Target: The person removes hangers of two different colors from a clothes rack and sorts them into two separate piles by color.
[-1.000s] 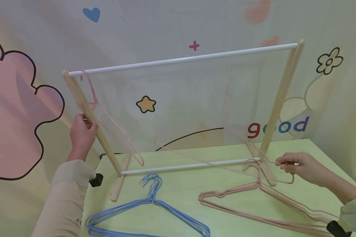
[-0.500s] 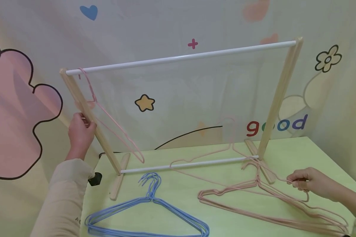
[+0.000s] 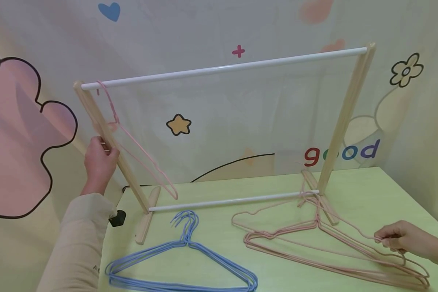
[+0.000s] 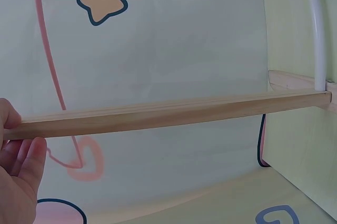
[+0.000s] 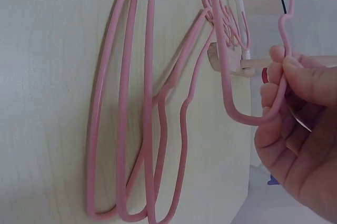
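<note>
**Here, a wire hanger pinched free of the pink stack**

Well, the pale green wooden worktop (image 3: 368, 190) carries a small clothes rack with slanted wooden legs and white rods (image 3: 222, 71), and the person's left hand (image 3: 99, 164) is wrapped around its left leg, steadying it. One pink wire hanger (image 3: 138, 152) already hangs at the left end of the top rod. In front lie a pile of blue wire hangers (image 3: 184, 259) and a stack of pink wire hangers (image 3: 325, 251). At the stack's right end the right hand (image 3: 401, 239) pinches the shoulder bend of a single thin pink coated-wire hanger (image 5: 253, 113) between thumb and fingertips, raised slightly off the others. I'd judge that hanger very light and springy, liable to snag its neighbours; the smooth coating looks slippery, so the curved shoulder or the neck below the hook seems the surest hold.
</note>
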Demonstrator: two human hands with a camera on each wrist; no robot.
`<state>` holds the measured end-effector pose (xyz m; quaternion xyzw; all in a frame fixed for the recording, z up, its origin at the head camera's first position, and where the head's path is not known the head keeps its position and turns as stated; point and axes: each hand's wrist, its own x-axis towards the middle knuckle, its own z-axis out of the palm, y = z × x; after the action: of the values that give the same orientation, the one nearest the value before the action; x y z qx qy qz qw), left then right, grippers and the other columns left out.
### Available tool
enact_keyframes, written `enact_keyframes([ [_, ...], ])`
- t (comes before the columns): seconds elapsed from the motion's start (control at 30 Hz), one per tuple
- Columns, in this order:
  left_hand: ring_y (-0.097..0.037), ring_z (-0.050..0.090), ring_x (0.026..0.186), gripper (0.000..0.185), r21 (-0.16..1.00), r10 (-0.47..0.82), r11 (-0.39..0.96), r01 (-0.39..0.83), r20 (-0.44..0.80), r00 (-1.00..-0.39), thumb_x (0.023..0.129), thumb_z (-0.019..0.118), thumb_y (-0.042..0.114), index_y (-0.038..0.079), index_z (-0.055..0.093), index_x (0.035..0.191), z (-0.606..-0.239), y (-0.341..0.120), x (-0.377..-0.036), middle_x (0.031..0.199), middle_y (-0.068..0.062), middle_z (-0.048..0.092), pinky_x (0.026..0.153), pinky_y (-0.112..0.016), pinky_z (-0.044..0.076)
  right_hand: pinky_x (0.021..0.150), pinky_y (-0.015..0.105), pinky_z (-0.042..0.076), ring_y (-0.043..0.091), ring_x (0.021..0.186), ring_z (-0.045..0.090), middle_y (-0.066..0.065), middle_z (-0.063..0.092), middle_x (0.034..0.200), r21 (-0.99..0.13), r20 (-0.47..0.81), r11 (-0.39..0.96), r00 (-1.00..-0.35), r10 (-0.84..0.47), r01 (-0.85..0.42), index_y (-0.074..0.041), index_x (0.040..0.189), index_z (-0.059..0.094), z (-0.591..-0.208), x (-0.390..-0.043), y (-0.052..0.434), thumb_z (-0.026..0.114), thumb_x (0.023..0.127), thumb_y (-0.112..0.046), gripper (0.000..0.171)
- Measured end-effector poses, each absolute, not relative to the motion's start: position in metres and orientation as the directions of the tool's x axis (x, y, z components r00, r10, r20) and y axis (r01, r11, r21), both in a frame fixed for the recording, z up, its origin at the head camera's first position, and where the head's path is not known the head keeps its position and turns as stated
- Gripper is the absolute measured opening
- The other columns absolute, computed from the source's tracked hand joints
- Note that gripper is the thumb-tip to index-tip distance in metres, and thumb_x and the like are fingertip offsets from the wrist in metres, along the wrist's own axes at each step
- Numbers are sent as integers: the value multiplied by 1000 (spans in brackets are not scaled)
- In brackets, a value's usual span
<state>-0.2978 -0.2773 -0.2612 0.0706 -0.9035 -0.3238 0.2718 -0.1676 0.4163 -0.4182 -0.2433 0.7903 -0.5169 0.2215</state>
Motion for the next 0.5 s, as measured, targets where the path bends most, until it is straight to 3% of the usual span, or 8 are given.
enact_keyframes([
  [0.23, -33, 52, 95, 38, 627, -309, 778, 47, 445, -840, 86, 42, 19, -2, 39, 117, -261, -278, -298, 106, -21, 52, 79, -44, 42, 39, 30, 20, 11, 46, 29, -13, 46, 64, -931, -167, 356, -773, -612, -81, -23, 97, 65, -422, -163, 431, 40, 89, 1, 35],
  [0.33, -33, 52, 95, 38, 626, -309, 778, 50, 450, -837, 86, 42, 18, -2, 39, 117, -261, -278, -298, 106, -21, 52, 79, -44, 42, 39, 25, 21, 3, 48, 33, -16, 50, 68, -939, -190, 341, -763, -619, -43, -29, 98, 65, -426, -162, 438, 42, 89, -1, 38],
  [0.5, -32, 52, 95, 38, 623, -308, 780, 52, 456, -835, 86, 42, 19, -2, 40, 117, -261, -278, -297, 106, -21, 53, 79, -44, 42, 38, 26, 15, -2, 51, 34, -18, 53, 68, -958, -176, 286, -748, -640, -20, -31, 99, 66, -434, -163, 448, 43, 88, 1, 41],
])
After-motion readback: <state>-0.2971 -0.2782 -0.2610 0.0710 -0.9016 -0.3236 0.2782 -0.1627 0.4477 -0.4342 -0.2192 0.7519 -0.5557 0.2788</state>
